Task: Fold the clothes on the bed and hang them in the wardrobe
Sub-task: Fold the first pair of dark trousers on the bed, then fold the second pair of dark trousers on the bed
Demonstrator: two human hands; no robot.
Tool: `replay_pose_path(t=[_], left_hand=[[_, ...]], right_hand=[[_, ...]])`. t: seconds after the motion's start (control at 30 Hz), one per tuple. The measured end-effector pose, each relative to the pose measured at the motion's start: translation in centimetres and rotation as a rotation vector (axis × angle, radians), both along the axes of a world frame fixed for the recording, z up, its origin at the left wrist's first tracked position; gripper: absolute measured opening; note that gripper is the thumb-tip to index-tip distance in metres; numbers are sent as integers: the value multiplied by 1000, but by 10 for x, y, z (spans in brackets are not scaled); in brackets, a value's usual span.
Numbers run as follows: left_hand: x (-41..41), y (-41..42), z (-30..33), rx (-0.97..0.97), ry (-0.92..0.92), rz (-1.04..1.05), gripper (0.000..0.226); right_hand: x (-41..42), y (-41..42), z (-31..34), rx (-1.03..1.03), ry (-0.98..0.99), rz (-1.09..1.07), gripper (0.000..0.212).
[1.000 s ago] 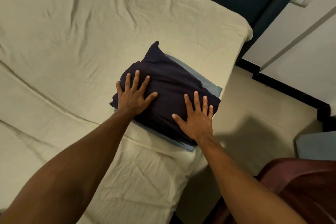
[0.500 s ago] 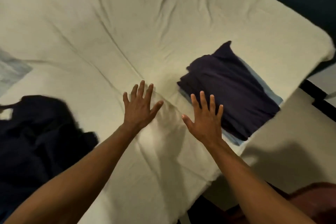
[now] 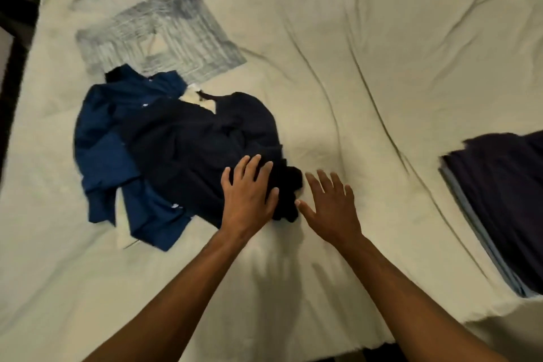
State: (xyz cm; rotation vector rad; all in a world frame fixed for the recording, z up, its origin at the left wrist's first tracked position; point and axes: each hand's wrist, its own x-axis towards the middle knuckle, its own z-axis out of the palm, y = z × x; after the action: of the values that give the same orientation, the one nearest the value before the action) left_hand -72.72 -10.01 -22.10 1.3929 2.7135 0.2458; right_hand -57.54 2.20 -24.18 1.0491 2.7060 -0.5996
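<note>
Crumpled dark garment (image 3: 202,150) sprawls without clear axis; left hand (image 3: 248,197) flat on it, right hand (image 3: 330,206) spread beside.

Folded dark stack (image 3: 499,200): cut off at right edge. Blue shirt (image 3: 108,156): partly hidden under dark garment (image 3: 199,150). Whole frame motion-blurred.

both hands (image 3: 248,200) (image 3: 330,209) outstretched, fingers (image 3: 252,167) spread flat.
</note>
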Motion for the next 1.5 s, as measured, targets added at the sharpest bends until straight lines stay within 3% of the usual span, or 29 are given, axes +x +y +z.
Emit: replay_pose_path(t=[0.23,0.37,0.43,0.5,0.57,0.63,0.73,0.8,0.93,1.13,1.2,1.27,1.33,1.4,1.5], left_hand=[[-76,-79,-8,-76,-78,231,65],[-106,-98,-33,-378,-119,46,76],[-113,-105,-44,-479,-57,-73,64],[-116,-108,-50,-387,18,-74,41],[-115,-107,-51,-171,27,-43,23],[-107,-105,-45,47,-11,-42,13],[-79,-105,-28,282,-127,-52,17],[-58,-111,-21,341,-237,-78,17],[-22,-134,-24,259,-439,-122,20],[1,-152,-34,-131,-665,-347,25],[-8,-151,-33,-144,-750,-354,30],[-27,-148,-29,7,-735,-227,37],[-55,-143,-22,259,-584,-6,30],[-88,-138,-14,466,-415,274,18],[-129,-132,-10,487,-353,701,31]], right_hand=[[-90,-43,14,5,73,86,68],[-129,-49,11,53,43,100,72],[-142,-50,8,85,-10,84,66],[-150,-49,6,167,-10,75,42],[-154,-47,7,227,42,47,20],[-153,-46,12,204,96,-26,14],[-141,-49,22,145,130,-114,10],[-129,-53,29,66,36,-107,9],[-102,-56,38,-97,-268,-14,8],[-77,-46,38,-245,-684,151,11],[-76,-43,35,-342,-734,173,13],[-80,-36,38,-420,-736,142,19],[-87,-26,45,-401,-646,83,24],[-93,-18,48,-224,-391,-27,24],[-112,-17,43,-123,26,-244,25]])
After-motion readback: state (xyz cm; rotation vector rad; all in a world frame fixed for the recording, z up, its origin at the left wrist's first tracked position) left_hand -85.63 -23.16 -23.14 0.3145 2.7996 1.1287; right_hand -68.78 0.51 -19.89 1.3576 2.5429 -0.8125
